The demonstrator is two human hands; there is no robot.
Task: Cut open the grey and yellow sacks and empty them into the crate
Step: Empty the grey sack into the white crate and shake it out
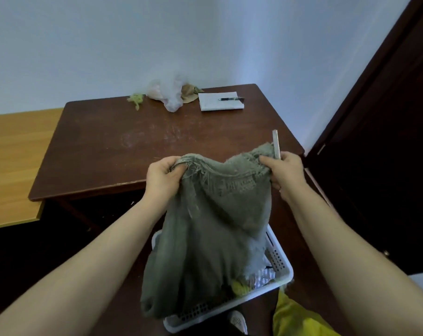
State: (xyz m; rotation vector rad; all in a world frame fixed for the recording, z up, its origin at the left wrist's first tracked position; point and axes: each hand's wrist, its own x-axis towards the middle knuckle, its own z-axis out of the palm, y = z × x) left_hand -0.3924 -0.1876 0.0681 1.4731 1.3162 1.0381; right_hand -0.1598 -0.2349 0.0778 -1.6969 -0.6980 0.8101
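**Emptying the grey sack over the crate**

The left grip [162,177] and right grip [286,173] each curl tightly into the frayed upper edge of the grey sack [213,238]. The right also clasps a pale cutter [276,144], pointing up. The sack hangs limp, its lower end in the white crate [288,275] and bulging over the near-left rim. Best to centre that end inside the walls, then shake in short lifts, keeping the blade clear. The yellow sack [293,318] lies beside the crate.
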